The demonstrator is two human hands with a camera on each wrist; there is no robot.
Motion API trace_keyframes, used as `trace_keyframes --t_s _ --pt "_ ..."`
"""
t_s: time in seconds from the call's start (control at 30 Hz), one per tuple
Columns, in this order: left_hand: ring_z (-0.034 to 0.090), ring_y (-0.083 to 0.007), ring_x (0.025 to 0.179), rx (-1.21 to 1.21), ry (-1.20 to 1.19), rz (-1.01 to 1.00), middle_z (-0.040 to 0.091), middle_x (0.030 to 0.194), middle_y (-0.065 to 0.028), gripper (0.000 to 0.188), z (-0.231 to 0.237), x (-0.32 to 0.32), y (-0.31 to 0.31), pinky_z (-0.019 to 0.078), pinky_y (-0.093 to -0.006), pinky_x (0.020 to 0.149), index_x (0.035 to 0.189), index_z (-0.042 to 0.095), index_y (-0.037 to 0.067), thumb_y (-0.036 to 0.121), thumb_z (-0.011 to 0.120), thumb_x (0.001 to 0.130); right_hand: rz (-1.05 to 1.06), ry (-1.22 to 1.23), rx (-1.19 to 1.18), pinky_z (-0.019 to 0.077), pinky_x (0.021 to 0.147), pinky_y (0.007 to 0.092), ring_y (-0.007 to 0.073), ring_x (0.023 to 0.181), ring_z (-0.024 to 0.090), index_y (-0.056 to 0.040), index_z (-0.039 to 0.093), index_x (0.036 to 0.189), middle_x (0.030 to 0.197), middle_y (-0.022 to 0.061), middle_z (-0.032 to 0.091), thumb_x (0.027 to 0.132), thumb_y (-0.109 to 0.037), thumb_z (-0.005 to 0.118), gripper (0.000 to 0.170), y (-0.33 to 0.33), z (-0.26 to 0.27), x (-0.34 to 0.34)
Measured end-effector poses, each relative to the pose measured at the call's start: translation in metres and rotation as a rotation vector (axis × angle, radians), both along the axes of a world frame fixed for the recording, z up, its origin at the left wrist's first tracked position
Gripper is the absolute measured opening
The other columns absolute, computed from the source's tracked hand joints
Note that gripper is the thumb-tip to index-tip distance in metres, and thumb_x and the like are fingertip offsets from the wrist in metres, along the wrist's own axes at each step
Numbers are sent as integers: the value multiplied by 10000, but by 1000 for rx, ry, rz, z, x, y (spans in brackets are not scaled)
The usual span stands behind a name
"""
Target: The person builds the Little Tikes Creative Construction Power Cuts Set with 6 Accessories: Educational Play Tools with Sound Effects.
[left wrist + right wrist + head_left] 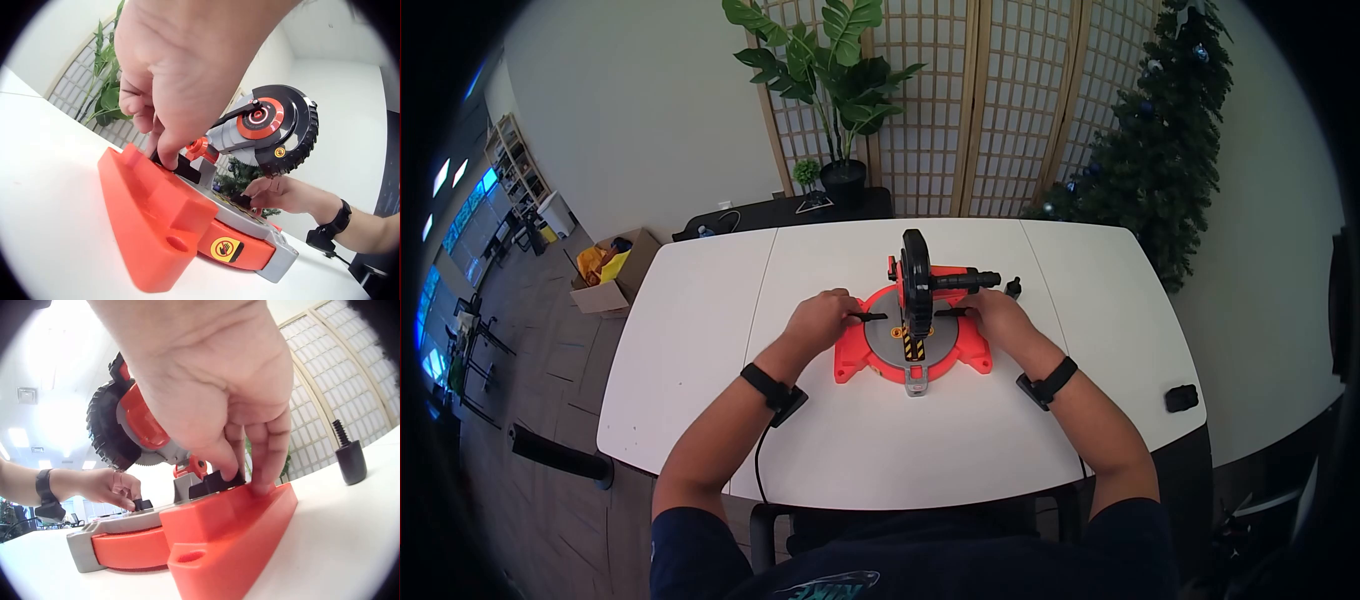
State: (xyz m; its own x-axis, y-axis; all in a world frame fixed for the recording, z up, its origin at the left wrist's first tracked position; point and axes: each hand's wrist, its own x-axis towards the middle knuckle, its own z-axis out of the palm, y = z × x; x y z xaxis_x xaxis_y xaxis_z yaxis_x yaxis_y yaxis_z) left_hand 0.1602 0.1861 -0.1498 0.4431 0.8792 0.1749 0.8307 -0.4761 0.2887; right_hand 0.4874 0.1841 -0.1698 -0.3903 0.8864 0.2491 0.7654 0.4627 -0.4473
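Note:
An orange and grey toy miter saw [855, 352] stands on the white table, its black toothed wheel [916, 275] raised over the round grey plate. At the base's left side, my left hand [822, 318] pinches a small black piece [187, 170] between thumb and fingers. My right hand [1002, 320] pinches a similar black piece [214, 484] at the right side. Both pieces lie low against the base and point inward over the plate; the fingers partly hide them. A yellow and black striped strip [914, 347] runs along the plate's middle.
Behind my right hand, a black threaded knob [352, 464] stands upright on the white table [690, 350]. A small black object [1181, 398] lies near the right edge. Beyond the far edge are a potted plant [843, 180] and a lattice screen [920, 110].

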Motion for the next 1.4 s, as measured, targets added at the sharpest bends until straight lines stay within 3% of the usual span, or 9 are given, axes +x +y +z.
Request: trace_keyframes --t_s 0.13,0.2,0.23,0.3,0.5,0.67,0.8,1.07,1.4 --pt "649 -242 1021 -102 65 29 674 1041 -41 303 16 7 -8 547 -374 852 1042 721 115 330 766 833 80 70 -24 535 863 388 321 1012 654 -65 654 1178 1134 138 659 895 -28 588 293 -9 8 2" --pt "577 -266 1192 -127 49 15 633 1198 -68 607 16 9 -11 514 -397 973 1180 670 103 483 829 734 71 69 -70 533 870 391 315 1024 651 -63 629 1202 1155 131 648 899 -54 602 304 -11 10 6" --pt "577 -266 1192 -127 48 16 633 1198 -68 607 14 7 -11 514 -397 973 1180 670 103 483 829 734 61 68 -116 530 878 394 308 1036 648 -61 605 1227 1177 123 638 903 -80 616 324 -11 11 9" --pt "460 -316 1339 -114 43 -28 538 1372 -112 913 6 4 -9 440 -421 1089 1349 548 77 539 876 632 -11 81 -107 528 886 402 308 1055 638 -62 578 1247 1181 125 627 894 -112 647 363 -8 14 15" --pt "348 -353 1425 -300 106 -13 327 1540 -169 1275 2 0 -13 370 -430 1155 1518 278 65 551 916 527 -300 -8 2 527 913 424 338 1127 593 -59 482 1306 1234 166 535 829 -219 765 577 14 14 51" --pt "370 -360 1408 -278 154 -45 308 1540 -177 1306 1 0 -13 382 -439 1142 1516 247 62 548 920 507 -524 -122 -51 529 923 430 362 1126 605 -20 464 1316 1306 197 503 781 -305 811 699 25 3 67" --pt "402 -361 1382 -237 134 -54 336 1517 -175 1238 -4 0 -12 407 -441 1117 1489 287 62 522 913 524 -448 -136 -173 527 916 422 344 1113 622 -26 491 1297 1262 198 567 768 -340 817 696 39 -9 79" --pt "511 -359 1279 -197 144 -2 411 1449 -170 1153 -4 7 -16 480 -430 1042 1449 350 68 474 900 521 -375 -141 -164 534 832 358 262 971 678 -86 655 1091 1041 99 700 754 -312 835 444 48 -18 78" --pt "556 -360 1224 -171 142 31 441 1418 -166 1142 -5 7 -16 508 -410 1007 1437 375 89 464 900 495 -369 -171 -271 544 831 375 256 906 706 -72 653 1071 998 103 721 771 -328 802 422 15 28 52"
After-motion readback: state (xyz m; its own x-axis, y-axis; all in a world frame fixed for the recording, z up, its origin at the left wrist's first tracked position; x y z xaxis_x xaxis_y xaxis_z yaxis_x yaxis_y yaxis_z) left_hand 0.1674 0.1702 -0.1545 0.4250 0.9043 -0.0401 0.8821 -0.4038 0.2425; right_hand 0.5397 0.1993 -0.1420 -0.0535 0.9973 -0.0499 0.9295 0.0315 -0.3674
